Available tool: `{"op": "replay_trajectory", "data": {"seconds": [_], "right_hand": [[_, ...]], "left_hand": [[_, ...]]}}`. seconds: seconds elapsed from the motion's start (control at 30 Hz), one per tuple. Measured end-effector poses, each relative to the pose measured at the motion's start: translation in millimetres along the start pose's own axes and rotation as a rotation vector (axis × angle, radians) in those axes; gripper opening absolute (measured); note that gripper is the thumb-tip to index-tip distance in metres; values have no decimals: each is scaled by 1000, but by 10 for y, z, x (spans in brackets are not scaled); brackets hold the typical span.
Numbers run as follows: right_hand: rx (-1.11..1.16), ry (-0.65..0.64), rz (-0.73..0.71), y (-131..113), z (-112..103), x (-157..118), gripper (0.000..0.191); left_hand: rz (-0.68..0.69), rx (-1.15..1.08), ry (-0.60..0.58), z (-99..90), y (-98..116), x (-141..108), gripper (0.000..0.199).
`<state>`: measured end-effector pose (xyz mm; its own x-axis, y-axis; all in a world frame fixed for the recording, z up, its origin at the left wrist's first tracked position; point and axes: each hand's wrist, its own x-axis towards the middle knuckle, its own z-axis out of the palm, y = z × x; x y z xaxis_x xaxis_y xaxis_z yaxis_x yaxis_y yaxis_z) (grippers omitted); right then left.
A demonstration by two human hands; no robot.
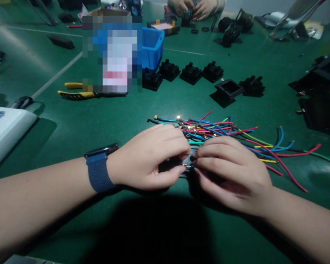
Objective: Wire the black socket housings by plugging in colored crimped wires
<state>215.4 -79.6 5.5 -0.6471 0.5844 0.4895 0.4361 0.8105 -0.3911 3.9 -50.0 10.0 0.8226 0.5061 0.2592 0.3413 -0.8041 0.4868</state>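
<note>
Head view: left hand (151, 157) and right hand (231, 172) both pinched shut on a small black plastic connector block (187, 160) at centre, low on the green counter (99, 124). Right fingertips also nip a brass-tipped wire end at the block. Loose bundle of multicoloured insulated wires (222, 132) fans toward 2 o'clock. Risk, as I judge: terminal slips or seats crooked, since fingers hide the slot. No readable writing or brands.

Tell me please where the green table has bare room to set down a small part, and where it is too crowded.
Bare mat lies between the yellow pliers, the white device and the left hand. Another patch lies between the wire bundle and the row of black housings. Crowded: around both hands, right hand included, and the right edge.
</note>
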Motion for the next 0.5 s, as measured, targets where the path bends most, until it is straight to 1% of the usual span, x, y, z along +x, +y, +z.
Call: {"op": "replay_trajectory", "data": {"seconds": [0.07,0.2,0.5], "right_hand": [[5,-11,-6,0,-3,-1,13],[7,-1,-9,-2,-9,-2,13],[20,13,-22,1,-18,8,16]], "left_hand": [[14,44,-27,-2,4,-10,9],[5,99,-36,5,7,-20,11],[-9,53,-39,7,4,-10,11]]}}
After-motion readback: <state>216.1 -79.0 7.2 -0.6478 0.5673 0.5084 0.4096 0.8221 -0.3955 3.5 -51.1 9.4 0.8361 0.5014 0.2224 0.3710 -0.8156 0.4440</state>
